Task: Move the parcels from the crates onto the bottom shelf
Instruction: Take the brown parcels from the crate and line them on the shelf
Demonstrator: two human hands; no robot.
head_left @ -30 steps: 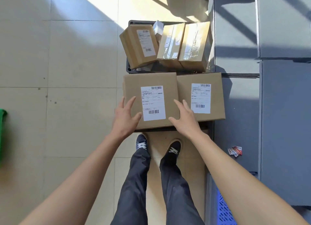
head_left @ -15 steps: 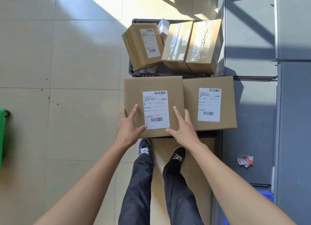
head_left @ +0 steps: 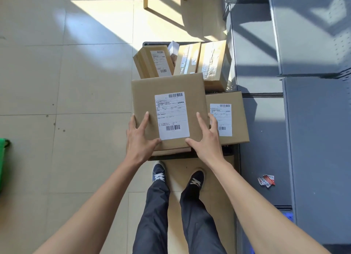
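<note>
A large brown parcel (head_left: 167,86) with a white label is lifted above the near dark crate (head_left: 230,150). My left hand (head_left: 139,140) grips its near left corner, thumb on top. My right hand (head_left: 206,140) grips its near right corner, thumb on top. A second labelled parcel (head_left: 236,119) lies in the same crate to the right. Three brown parcels (head_left: 152,64) and a small white box (head_left: 173,48) stand in the far crate (head_left: 147,44). The grey shelf unit (head_left: 262,64) stands along the right.
A scrap of red and white paper (head_left: 266,180) lies on a low grey shelf board at the right. A green object (head_left: 2,159) sits at the left edge. A yellow frame (head_left: 163,12) stands on the tiled floor beyond the crates. My feet are just behind the near crate.
Both hands closed on the left parcel's near corners and raised it off the crate, so it now looks larger and overlaps the far crate's parcels.
</note>
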